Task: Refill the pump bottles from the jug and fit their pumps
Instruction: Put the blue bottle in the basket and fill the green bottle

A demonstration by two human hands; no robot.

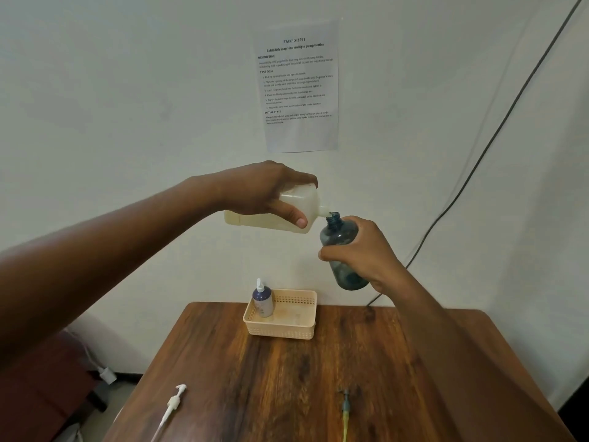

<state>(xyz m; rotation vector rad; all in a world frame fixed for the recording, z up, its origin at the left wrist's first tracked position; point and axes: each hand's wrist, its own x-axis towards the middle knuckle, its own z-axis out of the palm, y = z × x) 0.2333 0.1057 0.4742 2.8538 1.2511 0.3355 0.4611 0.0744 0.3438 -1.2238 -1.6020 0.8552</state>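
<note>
My left hand (267, 193) grips a translucent white jug (255, 217) tipped on its side, high above the table, its spout touching the open mouth of a dark blue pump bottle (339, 234). My right hand (366, 253) holds that bottle, tilted slightly left. A small purple bottle (263, 299) with a white pump fitted stands in the left corner of a beige basket (287, 328). A white pump (172, 405) lies loose near the table's front left. A dark pump with a yellowish tube (345, 409) lies at the front right.
The brown wooden table (287, 378) stands against a white wall with a printed task sheet (298, 87). A black cable (478, 161) runs down the wall on the right. A white plug and cord (106, 374) lie on the floor to the left.
</note>
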